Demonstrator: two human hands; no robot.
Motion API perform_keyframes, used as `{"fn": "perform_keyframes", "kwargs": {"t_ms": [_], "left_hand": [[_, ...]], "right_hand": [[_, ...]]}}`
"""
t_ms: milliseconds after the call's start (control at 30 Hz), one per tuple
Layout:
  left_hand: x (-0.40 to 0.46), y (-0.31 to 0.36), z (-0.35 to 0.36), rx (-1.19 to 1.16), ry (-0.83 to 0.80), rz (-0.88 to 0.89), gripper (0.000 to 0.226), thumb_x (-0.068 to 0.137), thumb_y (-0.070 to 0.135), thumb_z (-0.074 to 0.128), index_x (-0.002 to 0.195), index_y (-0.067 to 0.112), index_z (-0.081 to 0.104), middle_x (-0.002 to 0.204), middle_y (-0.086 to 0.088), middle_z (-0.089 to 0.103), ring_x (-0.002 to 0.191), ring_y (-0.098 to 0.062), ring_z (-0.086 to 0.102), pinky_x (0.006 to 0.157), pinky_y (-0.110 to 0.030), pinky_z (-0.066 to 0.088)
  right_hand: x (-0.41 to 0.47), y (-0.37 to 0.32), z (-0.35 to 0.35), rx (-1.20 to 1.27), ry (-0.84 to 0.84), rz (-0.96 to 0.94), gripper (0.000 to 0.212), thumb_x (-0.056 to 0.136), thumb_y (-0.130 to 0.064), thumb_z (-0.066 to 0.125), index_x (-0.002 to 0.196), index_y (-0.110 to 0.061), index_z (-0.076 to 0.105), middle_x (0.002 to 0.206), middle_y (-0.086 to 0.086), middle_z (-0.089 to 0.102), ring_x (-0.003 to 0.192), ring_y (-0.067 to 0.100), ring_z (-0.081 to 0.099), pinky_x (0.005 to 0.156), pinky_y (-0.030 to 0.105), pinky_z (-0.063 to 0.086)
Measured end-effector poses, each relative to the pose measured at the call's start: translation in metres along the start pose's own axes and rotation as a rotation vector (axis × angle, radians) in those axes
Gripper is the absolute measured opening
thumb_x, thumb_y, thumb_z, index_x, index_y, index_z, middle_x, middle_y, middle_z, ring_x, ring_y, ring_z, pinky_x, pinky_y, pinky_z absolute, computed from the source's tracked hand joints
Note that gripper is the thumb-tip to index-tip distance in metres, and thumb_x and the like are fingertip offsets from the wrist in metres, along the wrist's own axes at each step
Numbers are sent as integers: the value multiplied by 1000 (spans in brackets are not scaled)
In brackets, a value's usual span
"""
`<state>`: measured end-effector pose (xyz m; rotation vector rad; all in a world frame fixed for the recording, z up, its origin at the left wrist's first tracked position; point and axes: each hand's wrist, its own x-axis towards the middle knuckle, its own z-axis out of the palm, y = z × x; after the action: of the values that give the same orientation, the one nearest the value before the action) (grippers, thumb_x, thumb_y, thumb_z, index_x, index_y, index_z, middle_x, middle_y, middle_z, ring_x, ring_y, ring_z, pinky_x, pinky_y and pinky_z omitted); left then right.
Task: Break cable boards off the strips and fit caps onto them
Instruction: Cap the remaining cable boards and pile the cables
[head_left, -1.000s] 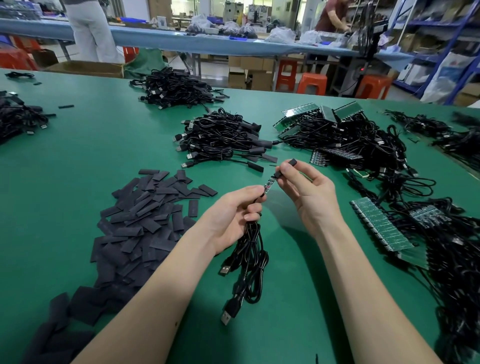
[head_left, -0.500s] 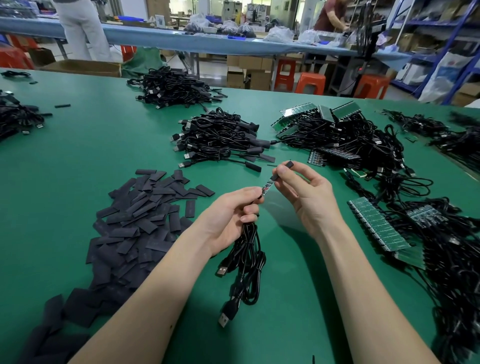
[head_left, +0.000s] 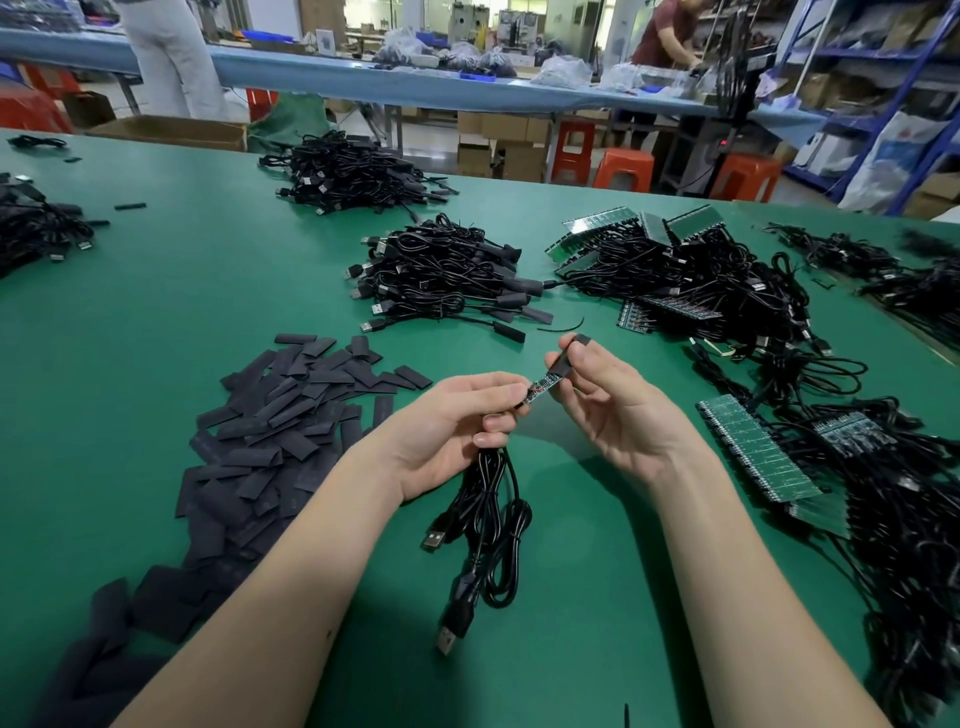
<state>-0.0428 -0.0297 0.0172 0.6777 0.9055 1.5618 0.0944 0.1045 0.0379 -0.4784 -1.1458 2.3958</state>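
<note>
1. Black cables (head_left: 488, 525), bundled, are hanging from the left hand (head_left: 447, 421) over the green table (head_left: 156, 291), USB plugs dangling lowest.
2. The left hand's fingers are curling round the cables, fingertips pinching the small board (head_left: 537, 391).
3. The right hand (head_left: 608, 400) is pinching a black cap (head_left: 563, 361) between thumb and forefinger, the cap sitting over the board's far end.
4. Loose caps (head_left: 270, 431) are lying heaped to the left.
5. Board strips (head_left: 753, 447) are lying right, among tangled cables.
6. Capped cables (head_left: 441, 275) are piling up further back.
</note>
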Motion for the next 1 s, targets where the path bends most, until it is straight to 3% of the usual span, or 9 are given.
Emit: {"fn": "perform_keyframes", "kwargs": {"t_ms": [267, 433, 567, 867, 1000], "left_hand": [[-2, 0, -3, 56, -37, -20, 13, 85, 6, 63, 97, 3, 67, 79, -5, 60, 57, -3, 43, 46, -12, 35], [-1, -2, -2, 45, -6, 16, 11, 85, 7, 64, 94, 5, 69, 78, -5, 60, 56, -3, 43, 46, -12, 36], [0, -2, -2, 4, 23, 49, 8, 84, 6, 64, 91, 6, 69, 77, -5, 62, 55, -4, 44, 46, -11, 36], [0, -1, 2, 34, 46, 77, 13, 83, 9, 65, 95, 6, 67, 77, -4, 62, 56, -4, 44, 47, -12, 35], [0, 1, 4, 51, 45, 48, 21, 82, 9, 66, 100, 7, 57, 74, -2, 62, 55, -5, 42, 47, -12, 35]], "right_hand": [[-5, -10, -7, -148, -125, -10, 48, 42, -24, 103, 84, -19, 81, 91, 10, 78, 72, 12, 74, 63, 15, 57], [-6, -9, -5, -217, -128, -109, 43, 46, -28, 101, 83, -23, 80, 94, 9, 78, 79, 12, 74, 70, 17, 58], [-5, -3, 2, -165, -120, -119, 23, 61, -18, 89, 80, -26, 78, 95, 7, 77, 79, 10, 73, 72, 16, 57], [-3, 1, 7, -176, -113, -87, 20, 65, -18, 84, 83, -23, 77, 96, 8, 77, 81, 12, 74, 73, 16, 57], [-3, -1, 5, -245, -114, -83, 21, 66, -19, 82, 86, -21, 79, 94, 7, 77, 78, 11, 73, 73, 16, 57]]}}
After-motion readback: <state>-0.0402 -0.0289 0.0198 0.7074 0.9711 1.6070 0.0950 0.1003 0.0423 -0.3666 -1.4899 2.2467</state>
